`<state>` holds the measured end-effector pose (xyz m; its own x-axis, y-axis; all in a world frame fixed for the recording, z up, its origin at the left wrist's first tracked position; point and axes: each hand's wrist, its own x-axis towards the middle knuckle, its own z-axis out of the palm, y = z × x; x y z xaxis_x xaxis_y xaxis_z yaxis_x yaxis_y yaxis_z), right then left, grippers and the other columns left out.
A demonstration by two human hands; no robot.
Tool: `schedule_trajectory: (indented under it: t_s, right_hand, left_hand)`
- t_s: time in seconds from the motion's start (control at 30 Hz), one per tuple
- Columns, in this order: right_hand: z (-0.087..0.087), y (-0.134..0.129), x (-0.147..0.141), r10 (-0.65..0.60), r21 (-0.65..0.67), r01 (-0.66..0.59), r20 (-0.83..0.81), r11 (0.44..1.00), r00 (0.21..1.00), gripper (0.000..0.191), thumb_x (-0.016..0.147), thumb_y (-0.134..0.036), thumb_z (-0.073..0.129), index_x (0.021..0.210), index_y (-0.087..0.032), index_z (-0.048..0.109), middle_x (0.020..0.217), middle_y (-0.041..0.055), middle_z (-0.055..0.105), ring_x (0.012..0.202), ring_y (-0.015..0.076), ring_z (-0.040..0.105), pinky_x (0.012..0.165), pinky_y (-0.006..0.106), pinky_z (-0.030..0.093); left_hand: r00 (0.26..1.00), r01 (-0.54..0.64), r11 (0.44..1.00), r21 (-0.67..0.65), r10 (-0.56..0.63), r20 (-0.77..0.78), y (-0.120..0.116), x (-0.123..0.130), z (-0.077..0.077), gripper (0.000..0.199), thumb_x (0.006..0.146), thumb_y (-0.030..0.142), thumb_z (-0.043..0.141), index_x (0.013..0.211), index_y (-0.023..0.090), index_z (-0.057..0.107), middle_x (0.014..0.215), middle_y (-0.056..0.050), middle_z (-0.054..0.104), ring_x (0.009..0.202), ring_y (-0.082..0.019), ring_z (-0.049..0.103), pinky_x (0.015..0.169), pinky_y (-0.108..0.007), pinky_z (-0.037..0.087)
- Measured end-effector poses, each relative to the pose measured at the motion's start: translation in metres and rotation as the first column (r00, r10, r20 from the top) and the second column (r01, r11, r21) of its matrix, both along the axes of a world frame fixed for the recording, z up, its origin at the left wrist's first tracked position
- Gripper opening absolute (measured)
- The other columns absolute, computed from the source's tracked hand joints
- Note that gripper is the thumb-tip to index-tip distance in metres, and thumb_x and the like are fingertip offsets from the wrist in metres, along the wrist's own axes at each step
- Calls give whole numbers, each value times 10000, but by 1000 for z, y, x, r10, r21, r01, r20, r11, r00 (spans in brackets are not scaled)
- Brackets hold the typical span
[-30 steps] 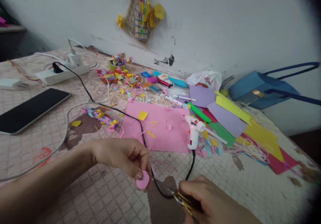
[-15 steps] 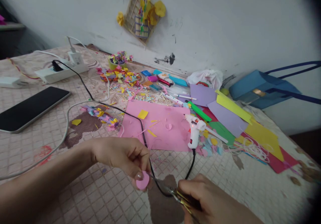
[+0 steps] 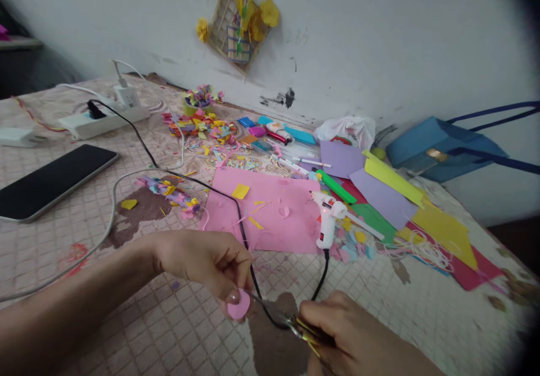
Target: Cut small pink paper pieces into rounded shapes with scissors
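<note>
Between the thumb and fingers of my left hand [image 3: 206,263] is a small rounded piece of pink paper [image 3: 239,306]. My right hand [image 3: 350,331] is closed around the gold-coloured handles of a pair of scissors [image 3: 291,321]. The scissor blades point left, their tips at the right edge of the pink piece. Whether the tips cut into it or just touch it, I cannot tell. A black cord passes near the blades. Behind my hands lies a pink paper sheet [image 3: 270,196] with yellow and pink scraps on it.
A white glue gun [image 3: 327,218], its small light lit, rests at the sheet's right edge. Coloured papers [image 3: 383,196] spread to the right. At the left are a phone [image 3: 54,182] and a power strip [image 3: 105,123]. Paper scraps [image 3: 202,126] are heaped at the back.
Hardly anything differs. The pink piece has shifted very slightly left and turned a little in my left hand; the scissors stay at its edge.
</note>
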<state>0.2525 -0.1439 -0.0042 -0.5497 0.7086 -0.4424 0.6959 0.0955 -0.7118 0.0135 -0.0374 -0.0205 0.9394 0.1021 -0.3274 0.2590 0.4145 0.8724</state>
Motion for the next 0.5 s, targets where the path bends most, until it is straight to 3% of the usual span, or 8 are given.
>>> schedule_trajectory:
  t_s: [0.17, 0.3, 0.4, 0.5]
  right_hand:
    - [2, 0, -1, -22, -16, 22, 17, 1000, 1000, 272, 734, -7, 525, 627, -193, 358, 572, -53, 662, 510, 93, 574, 486, 171, 313]
    - [2, 1, -1, -119, -23, 118, -15, 993, 993, 236, 715, -1, 504, 619, -187, 396, 529, -57, 623, 499, 84, 529, 506, 165, 327]
    - [-2, 3, -7, -248, -11, 249, -122, 969, 961, 176, 780, -138, 519, 614, -175, 475, 516, -37, 567, 491, 89, 470, 480, 178, 309]
    - [-8, 7, -18, -406, -88, 400, -325, 912, 854, 234, 752, -380, 600, 703, -159, 544, 529, -49, 458, 459, 80, 378, 430, 183, 283]
  left_hand:
    - [1000, -10, 1000, 23, 10, -9, -1, -1, 0, 275, 675, 351, 735, 658, 175, 524, 740, -26, 705, 737, -173, 661, 628, -260, 468]
    - [999, -36, 999, -17, 35, -23, 0, 0, -1, 251, 674, 327, 741, 677, 168, 547, 748, -25, 717, 726, -174, 673, 617, -257, 489]
    - [999, -49, 998, -40, 48, -24, 0, 1, -2, 223, 705, 328, 715, 699, 159, 570, 767, -34, 721, 706, -173, 678, 610, -262, 510]
    - [995, -101, 993, -56, 100, -14, -1, 1, -5, 209, 716, 310, 710, 707, 154, 572, 749, -21, 719, 657, -142, 676, 605, -240, 518]
